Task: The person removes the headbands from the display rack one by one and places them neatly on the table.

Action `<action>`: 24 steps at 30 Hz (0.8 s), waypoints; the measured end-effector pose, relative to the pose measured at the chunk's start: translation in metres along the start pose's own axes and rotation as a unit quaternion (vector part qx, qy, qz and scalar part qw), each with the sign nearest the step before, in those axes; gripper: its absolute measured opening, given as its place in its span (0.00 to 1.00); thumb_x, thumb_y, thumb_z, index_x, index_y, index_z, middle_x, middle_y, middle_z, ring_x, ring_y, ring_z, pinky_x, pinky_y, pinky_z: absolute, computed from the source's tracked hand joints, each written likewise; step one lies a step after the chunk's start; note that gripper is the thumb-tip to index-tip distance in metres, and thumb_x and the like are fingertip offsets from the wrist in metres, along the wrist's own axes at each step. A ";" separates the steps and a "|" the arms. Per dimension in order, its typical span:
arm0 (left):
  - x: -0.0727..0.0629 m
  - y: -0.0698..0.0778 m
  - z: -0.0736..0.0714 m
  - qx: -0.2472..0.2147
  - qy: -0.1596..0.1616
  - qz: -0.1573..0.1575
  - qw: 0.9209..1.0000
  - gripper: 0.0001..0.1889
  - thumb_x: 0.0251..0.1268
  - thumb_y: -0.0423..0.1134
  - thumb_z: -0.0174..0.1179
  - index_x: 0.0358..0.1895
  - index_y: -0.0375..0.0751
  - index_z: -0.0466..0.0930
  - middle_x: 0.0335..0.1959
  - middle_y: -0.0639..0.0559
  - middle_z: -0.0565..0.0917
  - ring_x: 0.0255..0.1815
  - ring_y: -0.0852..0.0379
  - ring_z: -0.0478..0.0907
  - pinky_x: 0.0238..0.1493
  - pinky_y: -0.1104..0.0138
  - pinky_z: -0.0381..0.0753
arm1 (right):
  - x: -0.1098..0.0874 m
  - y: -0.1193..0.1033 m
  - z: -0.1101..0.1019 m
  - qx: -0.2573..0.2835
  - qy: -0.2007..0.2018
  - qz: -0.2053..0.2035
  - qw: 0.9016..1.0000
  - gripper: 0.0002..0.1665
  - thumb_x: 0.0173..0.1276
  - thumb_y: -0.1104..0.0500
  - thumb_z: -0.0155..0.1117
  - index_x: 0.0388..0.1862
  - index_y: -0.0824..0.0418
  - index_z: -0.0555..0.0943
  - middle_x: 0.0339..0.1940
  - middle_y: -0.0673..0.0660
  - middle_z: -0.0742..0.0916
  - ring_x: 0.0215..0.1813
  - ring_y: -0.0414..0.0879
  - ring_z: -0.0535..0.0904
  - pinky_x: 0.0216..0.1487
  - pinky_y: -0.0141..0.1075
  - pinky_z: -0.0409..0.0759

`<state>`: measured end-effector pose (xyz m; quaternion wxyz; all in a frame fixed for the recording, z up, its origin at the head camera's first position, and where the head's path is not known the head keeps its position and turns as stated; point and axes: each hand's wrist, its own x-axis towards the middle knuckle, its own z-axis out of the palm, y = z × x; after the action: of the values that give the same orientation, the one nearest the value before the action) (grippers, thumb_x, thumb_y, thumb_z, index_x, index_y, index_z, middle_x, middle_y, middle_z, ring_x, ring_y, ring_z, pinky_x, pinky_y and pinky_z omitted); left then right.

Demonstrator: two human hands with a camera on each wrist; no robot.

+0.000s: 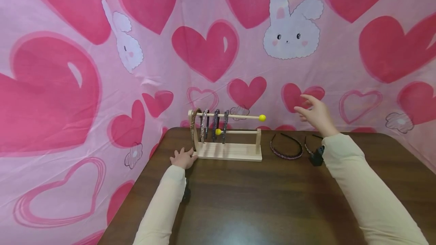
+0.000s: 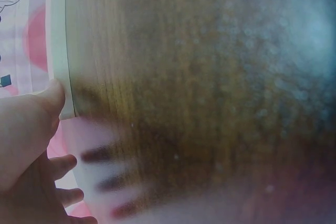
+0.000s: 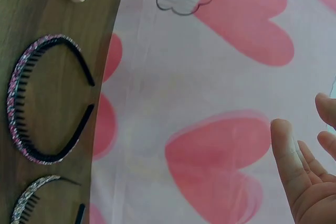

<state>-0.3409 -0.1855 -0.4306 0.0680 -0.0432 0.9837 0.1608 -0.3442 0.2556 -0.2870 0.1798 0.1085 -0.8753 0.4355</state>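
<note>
A pale wooden rack (image 1: 231, 152) with two rods stands on the table. Several beaded headbands hang from its upper rod, among them a gold-brown one (image 1: 193, 124) at the left end. My left hand (image 1: 183, 158) rests at the left end of the rack's base, its thumb (image 2: 56, 95) against the edge and its fingers spread. My right hand (image 1: 317, 115) is raised to the right of the rack, thumb and fingers parted and holding nothing. Below it on the table lie a pink-beaded headband (image 3: 16, 87) and a silvery one (image 3: 26, 198), partly hidden by the right wrist in the head view.
The dark wood table (image 1: 259, 199) reaches back to a pink cloth (image 1: 252, 63) printed with hearts and rabbits. Yellow balls cap the upper rod (image 1: 262, 118) at its right end and the lower rod (image 1: 218, 132) at its left end.
</note>
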 end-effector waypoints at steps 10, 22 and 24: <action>-0.003 -0.001 0.001 -0.002 0.006 0.007 1.000 0.28 0.70 0.51 0.45 0.70 0.45 0.59 0.69 0.32 0.53 0.67 0.29 0.42 0.59 0.37 0.44 | 0.010 -0.026 0.018 -0.024 -0.021 0.001 0.999 0.38 0.64 0.51 0.62 0.69 0.62 0.61 0.53 0.70 0.73 0.37 0.59 0.82 0.33 0.37 0.80; -0.005 0.000 0.001 -0.005 0.008 0.006 1.000 0.28 0.70 0.51 0.45 0.70 0.45 0.59 0.69 0.33 0.53 0.67 0.28 0.42 0.59 0.37 0.44 | 0.021 -0.051 0.046 -0.027 -0.039 -0.038 0.998 0.34 0.64 0.60 0.63 0.67 0.65 0.63 0.53 0.70 0.74 0.30 0.53 0.82 0.32 0.40 0.81; -0.005 0.000 0.000 -0.006 0.009 0.007 1.000 0.28 0.70 0.51 0.45 0.70 0.45 0.59 0.69 0.33 0.53 0.67 0.28 0.42 0.59 0.36 0.44 | 0.022 -0.053 0.049 -0.024 -0.042 -0.044 0.998 0.34 0.63 0.61 0.63 0.66 0.65 0.63 0.53 0.70 0.74 0.30 0.53 0.82 0.31 0.40 0.81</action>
<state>-0.3363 -0.1848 -0.4303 0.0582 -0.0384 0.9835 0.1671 -0.3563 0.1841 -0.2673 0.1641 0.1604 -0.8868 0.4012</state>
